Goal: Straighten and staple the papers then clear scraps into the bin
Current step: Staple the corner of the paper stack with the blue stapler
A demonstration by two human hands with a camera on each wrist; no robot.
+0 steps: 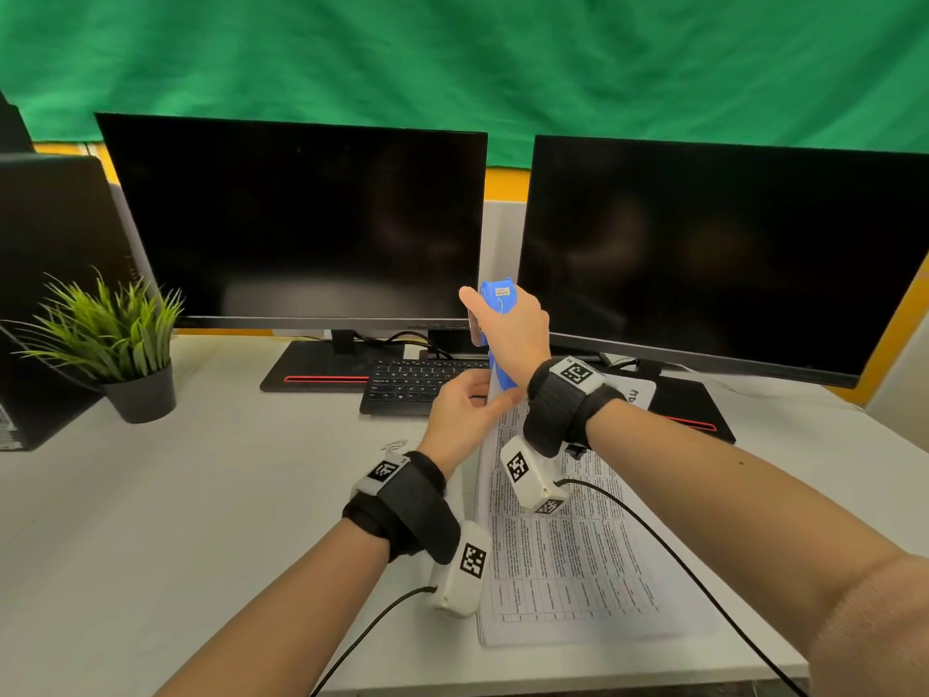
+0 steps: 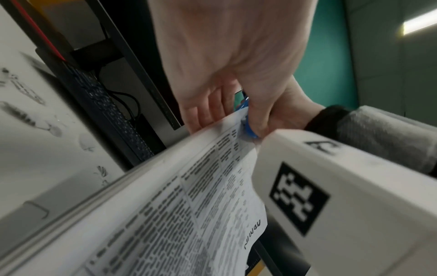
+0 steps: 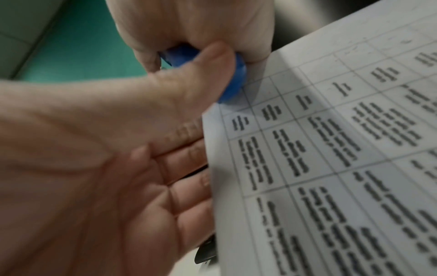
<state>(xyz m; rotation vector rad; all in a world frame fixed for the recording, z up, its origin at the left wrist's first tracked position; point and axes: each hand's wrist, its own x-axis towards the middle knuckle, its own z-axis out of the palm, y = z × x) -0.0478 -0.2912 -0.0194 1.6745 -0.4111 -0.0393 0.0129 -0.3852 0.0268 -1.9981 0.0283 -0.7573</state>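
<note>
My right hand (image 1: 507, 324) grips a blue stapler (image 1: 497, 294) and holds it upright above the desk, its lower end on the lifted top-left corner of the printed papers (image 1: 568, 545). My left hand (image 1: 465, 410) pinches that corner, fingers under the sheets and thumb beside the stapler (image 3: 232, 82). The rest of the papers (image 3: 331, 149) lies flat on the desk. In the left wrist view the stapler (image 2: 248, 127) meets the paper edge (image 2: 165, 214). Small scraps (image 1: 397, 445) lie on the desk left of the papers. No bin is in view.
Two dark monitors (image 1: 301, 218) (image 1: 714, 254) stand at the back, with a black keyboard (image 1: 417, 384) between their bases. A potted plant (image 1: 120, 344) and a black case (image 1: 45, 294) are at the left. The white desk (image 1: 201, 495) stretches left of the papers.
</note>
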